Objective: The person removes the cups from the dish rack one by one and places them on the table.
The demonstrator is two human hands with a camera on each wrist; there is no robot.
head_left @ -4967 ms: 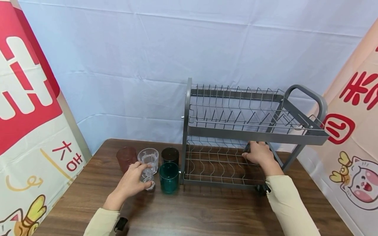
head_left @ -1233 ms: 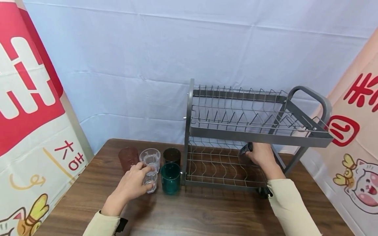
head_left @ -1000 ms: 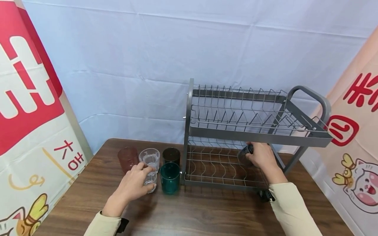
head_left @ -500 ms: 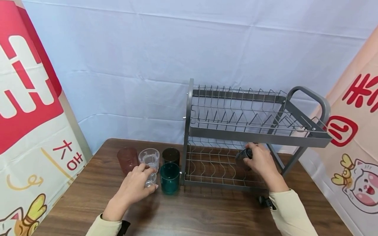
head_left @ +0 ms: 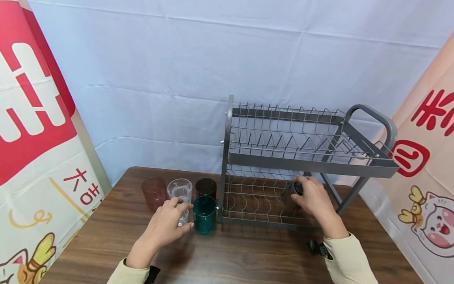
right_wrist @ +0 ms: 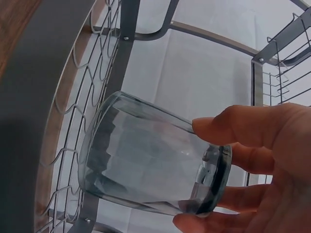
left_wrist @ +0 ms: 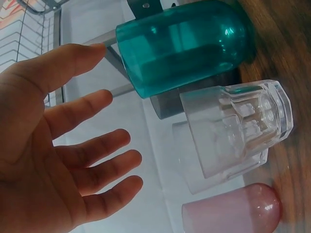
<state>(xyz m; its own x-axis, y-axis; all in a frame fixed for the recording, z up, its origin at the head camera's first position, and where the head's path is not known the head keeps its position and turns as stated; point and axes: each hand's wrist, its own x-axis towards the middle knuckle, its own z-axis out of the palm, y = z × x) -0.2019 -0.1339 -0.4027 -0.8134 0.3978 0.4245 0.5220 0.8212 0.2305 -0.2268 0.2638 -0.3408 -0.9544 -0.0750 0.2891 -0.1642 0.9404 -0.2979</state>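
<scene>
My right hand pinches a grey-tinted drinking glass near its thick base, over the lower tier of a grey metal dish rack. The glass is turned mouth down and tilted, its rim close to the wavy wires. My left hand is held with its fingers spread and nothing between them. In the left wrist view its thumb and index fingertip are near the mouth of a teal tumbler. Beside that tumbler stands a clear faceted glass, partly hidden by the left hand in the head view.
A second clear glass stands behind the faceted one. To its left is a reddish tumbler, to its right a dark brown tumbler. The rack's left upright rises close to the cups; its wire upper tier overhangs the right hand.
My right hand has drawn the grey-tinted glass leftward and toward the front over the lower tier. My left hand has shifted slightly right, from the near clear glass toward the teal tumbler.
</scene>
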